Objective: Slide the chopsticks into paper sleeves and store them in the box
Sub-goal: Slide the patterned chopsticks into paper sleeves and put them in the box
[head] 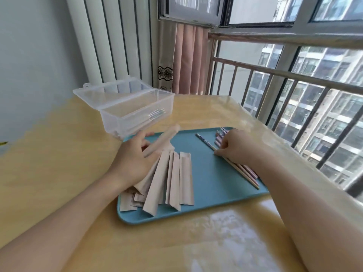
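While left hand (135, 156) lifts blurred sleeve (163, 138) above tray (212, 185), right hand (233, 148) pinches chopstick (225, 160) on tray; box (135, 108) behind tray.

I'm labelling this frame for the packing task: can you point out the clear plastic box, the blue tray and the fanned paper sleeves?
clear plastic box (137, 116): head view, on its front wall.
blue tray (212, 185): head view, on the bare middle of its floor.
paper sleeves (185, 179): head view, on the rightmost sleeve's flat face.

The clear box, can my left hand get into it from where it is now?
Probably yes. The box stands open, lid tipped back, just beyond the left hand, with nothing between them. That hand holds a blurred paper sleeve.
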Tool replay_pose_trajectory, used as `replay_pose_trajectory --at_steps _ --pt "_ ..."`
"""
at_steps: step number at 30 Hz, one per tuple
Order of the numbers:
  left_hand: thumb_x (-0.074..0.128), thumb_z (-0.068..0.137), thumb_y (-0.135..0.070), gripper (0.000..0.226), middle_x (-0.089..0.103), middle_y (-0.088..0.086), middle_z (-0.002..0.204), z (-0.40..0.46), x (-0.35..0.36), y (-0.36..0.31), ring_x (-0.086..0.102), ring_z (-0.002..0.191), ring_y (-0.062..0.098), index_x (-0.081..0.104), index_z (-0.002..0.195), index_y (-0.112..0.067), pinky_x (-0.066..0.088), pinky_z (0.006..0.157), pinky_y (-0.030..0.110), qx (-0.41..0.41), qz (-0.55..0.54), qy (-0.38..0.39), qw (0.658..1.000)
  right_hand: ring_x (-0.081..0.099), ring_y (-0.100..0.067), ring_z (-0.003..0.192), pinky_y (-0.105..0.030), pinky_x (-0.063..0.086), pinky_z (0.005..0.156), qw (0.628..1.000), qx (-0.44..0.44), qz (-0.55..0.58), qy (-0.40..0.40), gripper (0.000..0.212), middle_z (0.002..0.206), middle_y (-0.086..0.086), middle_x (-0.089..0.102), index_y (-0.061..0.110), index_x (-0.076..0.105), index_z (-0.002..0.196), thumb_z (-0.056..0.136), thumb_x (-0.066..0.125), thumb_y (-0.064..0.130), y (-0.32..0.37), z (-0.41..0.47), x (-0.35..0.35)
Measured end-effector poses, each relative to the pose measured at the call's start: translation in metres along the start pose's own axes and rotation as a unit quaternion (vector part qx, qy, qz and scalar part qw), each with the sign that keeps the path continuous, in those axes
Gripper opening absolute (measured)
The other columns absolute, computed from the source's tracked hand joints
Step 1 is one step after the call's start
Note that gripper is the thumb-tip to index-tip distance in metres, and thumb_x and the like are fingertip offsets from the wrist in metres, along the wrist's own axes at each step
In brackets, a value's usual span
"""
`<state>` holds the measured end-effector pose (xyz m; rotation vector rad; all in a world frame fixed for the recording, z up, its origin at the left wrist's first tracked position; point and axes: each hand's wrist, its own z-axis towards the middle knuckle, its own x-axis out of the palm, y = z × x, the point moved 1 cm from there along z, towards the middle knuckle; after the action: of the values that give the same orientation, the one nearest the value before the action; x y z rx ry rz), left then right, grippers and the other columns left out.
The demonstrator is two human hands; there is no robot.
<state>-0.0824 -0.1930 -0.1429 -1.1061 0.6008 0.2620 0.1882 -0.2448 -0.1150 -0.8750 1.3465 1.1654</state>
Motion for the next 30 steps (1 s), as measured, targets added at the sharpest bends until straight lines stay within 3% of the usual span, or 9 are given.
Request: replay_pose_trajectory --at_steps 4,7,9,11,14,16,19,24,30 --pt "0.059 0.097 -0.014 0.02 0.073 -0.009 0.084 0.0 0.001 -0.002 0.064 0.07 -0.005 0.064 0.11 -0.027 0.044 0.065 0.012 0.004 -0.042 -0.007 0.999 0.028 -0.017 0.05 -0.03 0.023 0.047 0.999 -0.031 -0.025 -0.007 0.047 0.053 -0.005 0.031 0.011 0.034 0.054 0.088 0.066 0.022 0.004 0.004 0.004" --pt "0.054 0.099 -0.014 0.015 0.073 -0.009 0.085 0.0 0.001 -0.001 0.064 0.077 -0.003 0.066 0.099 -0.024 0.048 0.073 0.023 -0.001 -0.064 -0.04 0.997 0.031 -0.02 0.05 -0.032 0.025 0.05 0.998 -0.001 0.049 -0.047 0.041 0.052 -0.009 0.036 0.007 0.045 0.054 0.085 0.067 0.021 -0.004 0.008 0.004" --pt "0.049 0.101 -0.01 0.015 0.074 -0.005 0.085 0.002 -0.004 -0.006 0.068 0.083 0.004 0.062 0.101 -0.018 0.051 0.078 0.024 0.002 -0.127 -0.076 0.989 0.04 -0.019 0.048 -0.027 0.032 0.048 0.979 0.037 0.19 -0.065 0.034 0.054 -0.013 0.048 0.001 0.057 0.06 0.089 0.066 0.018 -0.007 0.007 0.001" --pt "0.046 0.103 -0.008 0.015 0.073 -0.001 0.083 0.001 -0.009 -0.015 0.07 0.079 0.011 0.06 0.105 -0.011 0.053 0.077 0.028 -0.037 -0.241 -0.044 0.969 0.049 -0.016 0.049 -0.023 0.04 0.044 0.905 0.05 0.42 -0.036 0.027 0.065 -0.018 0.063 -0.007 0.063 0.075 0.095 0.061 0.011 -0.004 0.004 0.0" --pt "0.043 0.104 -0.01 0.023 0.06 0.006 0.076 -0.008 -0.008 -0.031 0.062 0.064 0.017 0.057 0.121 -0.003 0.057 0.063 0.03 -0.162 -0.431 0.159 0.873 0.046 -0.008 0.05 -0.015 0.041 0.044 0.735 0.039 0.674 0.053 0.013 0.075 -0.014 0.063 -0.002 0.063 0.093 0.099 0.057 0.007 0.009 -0.003 -0.002" --pt "0.042 0.105 -0.018 0.029 0.056 0.005 0.074 -0.016 -0.003 -0.035 0.055 0.06 0.017 0.058 0.126 -0.005 0.055 0.057 0.029 -0.2 -0.455 0.251 0.831 0.045 -0.006 0.05 -0.012 0.042 0.042 0.656 0.026 0.748 0.096 0.008 0.074 -0.01 0.058 0.001 0.064 0.097 0.097 0.058 0.006 0.02 -0.008 -0.002" --pt "0.04 0.106 -0.027 0.035 0.056 0.007 0.074 -0.022 0.005 -0.035 0.055 0.06 0.019 0.062 0.122 -0.005 0.054 0.055 0.031 -0.201 -0.435 0.274 0.834 0.05 -0.005 0.048 -0.011 0.047 0.044 0.588 -0.002 0.795 0.148 0.024 0.075 -0.007 0.058 0.0 0.065 0.108 0.084 0.064 0.005 0.035 -0.017 0.001" --pt "0.041 0.106 -0.02 0.03 0.062 0.011 0.077 -0.027 0.012 -0.036 0.061 0.062 0.021 0.063 0.12 -0.005 0.055 0.061 0.035 -0.157 -0.371 0.298 0.865 0.058 -0.005 0.044 -0.011 0.052 0.049 0.615 -0.02 0.771 0.167 0.011 0.066 -0.004 0.061 0.0 0.065 0.093 0.084 0.065 0.008 0.054 -0.028 -0.001" --pt "0.044 0.104 -0.018 0.024 0.061 0.013 0.076 -0.032 0.011 -0.045 0.061 0.059 0.025 0.055 0.119 -0.003 0.055 0.058 0.038 -0.165 -0.409 0.318 0.839 0.063 -0.011 0.05 -0.015 0.054 0.05 0.644 -0.012 0.74 0.194 0.01 0.07 -0.01 0.058 -0.001 0.066 0.098 0.091 0.065 0.006 0.062 -0.03 0.009"
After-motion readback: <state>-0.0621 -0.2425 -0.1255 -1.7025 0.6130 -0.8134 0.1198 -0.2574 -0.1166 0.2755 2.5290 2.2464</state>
